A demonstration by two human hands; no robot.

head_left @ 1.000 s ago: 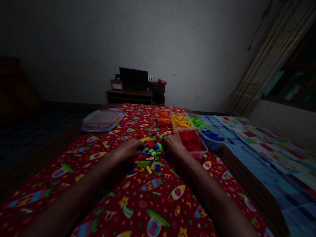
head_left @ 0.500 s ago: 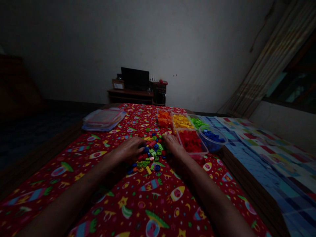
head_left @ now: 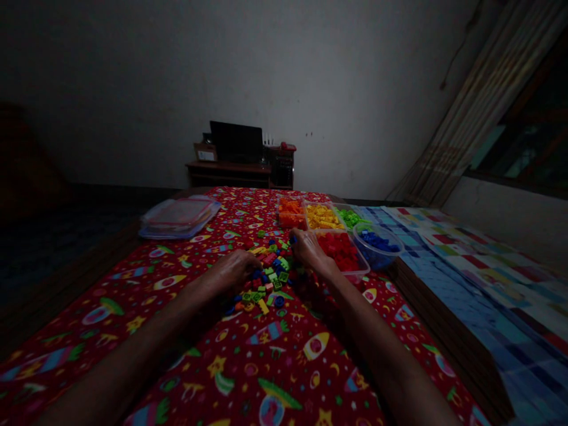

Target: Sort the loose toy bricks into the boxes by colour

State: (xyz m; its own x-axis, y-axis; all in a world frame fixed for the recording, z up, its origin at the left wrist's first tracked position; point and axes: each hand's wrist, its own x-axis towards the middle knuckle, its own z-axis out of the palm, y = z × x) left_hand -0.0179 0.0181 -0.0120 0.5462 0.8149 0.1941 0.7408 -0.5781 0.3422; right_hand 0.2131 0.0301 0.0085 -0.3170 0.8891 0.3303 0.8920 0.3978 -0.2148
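A loose pile of mixed toy building bricks (head_left: 270,278) in green, blue, yellow and red lies on the red patterned cloth (head_left: 248,367). My left hand (head_left: 235,269) rests at the pile's left edge, fingers bent together among the bricks; what they hold, if anything, is hidden. Just above the pile's right side, my right hand (head_left: 308,248) pinches a small blue brick (head_left: 293,239) at its fingertips. Beside that hand stands a clear box of red bricks (head_left: 339,251). A round clear tub of blue bricks (head_left: 377,241) is to its right.
Behind the red box are containers of orange bricks (head_left: 291,212), yellow bricks (head_left: 323,217) and green bricks (head_left: 349,218). Stacked lids (head_left: 180,218) lie at the far left of the cloth. A checked blue cloth (head_left: 426,284) spreads on the right; a desk with a monitor (head_left: 236,142) stands beyond.
My right hand has lifted slightly from the pile with a blue brick at its fingertips. My left hand stays at the pile's left edge. The whole view has shifted a little.
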